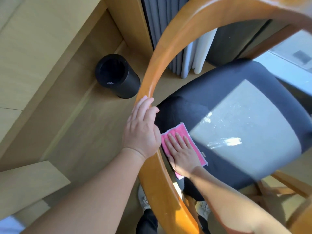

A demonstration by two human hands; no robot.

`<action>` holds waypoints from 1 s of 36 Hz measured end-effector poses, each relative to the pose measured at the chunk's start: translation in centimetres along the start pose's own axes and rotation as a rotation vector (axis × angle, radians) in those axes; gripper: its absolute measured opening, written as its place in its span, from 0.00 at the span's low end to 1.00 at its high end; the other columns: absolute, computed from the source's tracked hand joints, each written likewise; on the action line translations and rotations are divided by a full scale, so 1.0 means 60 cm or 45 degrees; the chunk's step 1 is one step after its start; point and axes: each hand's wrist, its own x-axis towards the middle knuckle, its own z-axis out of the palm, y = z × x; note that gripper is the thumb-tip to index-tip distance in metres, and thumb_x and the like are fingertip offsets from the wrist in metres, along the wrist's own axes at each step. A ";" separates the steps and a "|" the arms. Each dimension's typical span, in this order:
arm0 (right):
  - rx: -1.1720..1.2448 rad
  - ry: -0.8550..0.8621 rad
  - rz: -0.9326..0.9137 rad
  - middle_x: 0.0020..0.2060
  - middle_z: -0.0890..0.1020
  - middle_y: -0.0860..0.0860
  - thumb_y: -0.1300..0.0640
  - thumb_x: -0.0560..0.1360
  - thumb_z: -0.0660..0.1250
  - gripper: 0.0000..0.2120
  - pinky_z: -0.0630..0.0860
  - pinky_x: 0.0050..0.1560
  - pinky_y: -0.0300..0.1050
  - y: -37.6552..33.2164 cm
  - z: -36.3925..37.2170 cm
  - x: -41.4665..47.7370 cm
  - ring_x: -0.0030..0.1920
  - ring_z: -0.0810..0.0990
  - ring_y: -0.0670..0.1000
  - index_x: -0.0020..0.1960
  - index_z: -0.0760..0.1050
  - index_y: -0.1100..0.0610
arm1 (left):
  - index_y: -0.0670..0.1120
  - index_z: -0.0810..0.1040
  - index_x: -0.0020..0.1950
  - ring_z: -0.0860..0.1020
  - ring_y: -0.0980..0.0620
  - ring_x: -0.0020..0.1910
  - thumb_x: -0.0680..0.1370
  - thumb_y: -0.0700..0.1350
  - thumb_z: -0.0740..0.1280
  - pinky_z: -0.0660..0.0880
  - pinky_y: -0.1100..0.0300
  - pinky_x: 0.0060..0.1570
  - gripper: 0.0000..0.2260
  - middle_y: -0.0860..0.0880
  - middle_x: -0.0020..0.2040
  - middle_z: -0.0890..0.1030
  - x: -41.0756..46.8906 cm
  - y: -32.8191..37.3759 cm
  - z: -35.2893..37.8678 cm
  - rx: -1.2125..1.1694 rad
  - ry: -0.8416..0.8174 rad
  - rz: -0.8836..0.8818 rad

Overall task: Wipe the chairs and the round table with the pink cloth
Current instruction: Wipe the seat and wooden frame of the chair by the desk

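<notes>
Both busy: left hand (141, 130) grips chair rail (157, 65); right hand (181, 154) flat on pink cloth (199, 155)

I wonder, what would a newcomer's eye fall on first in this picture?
The pink cloth, pressed flat on the dark seat by the right hand at centre. Next, the curved orange rail sweeping from top right to bottom, held by the left hand. A black bin stands on the floor to the left.
</notes>
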 end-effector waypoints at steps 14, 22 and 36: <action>0.121 0.094 0.205 0.79 0.48 0.52 0.42 0.83 0.43 0.28 0.28 0.73 0.53 0.054 -0.081 0.176 0.78 0.40 0.57 0.80 0.47 0.52 | 0.43 0.76 0.36 0.69 0.42 0.67 0.72 0.39 0.55 0.57 0.52 0.71 0.11 0.44 0.55 0.80 0.004 -0.001 -0.001 0.082 0.029 0.244; 0.061 0.092 0.372 0.77 0.58 0.58 0.43 0.81 0.42 0.30 0.40 0.74 0.64 0.050 -0.102 0.251 0.77 0.49 0.64 0.78 0.58 0.56 | 0.42 0.74 0.27 0.78 0.42 0.49 0.69 0.38 0.55 0.61 0.48 0.70 0.13 0.47 0.28 0.73 0.008 -0.007 0.004 0.122 0.035 0.321; 0.071 0.080 0.008 0.78 0.52 0.56 0.44 0.82 0.41 0.28 0.39 0.76 0.59 0.036 -0.004 0.027 0.78 0.45 0.60 0.79 0.51 0.55 | 0.42 0.76 0.26 0.76 0.45 0.46 0.68 0.37 0.57 0.55 0.52 0.72 0.13 0.48 0.28 0.75 0.008 -0.001 -0.001 0.191 -0.058 0.339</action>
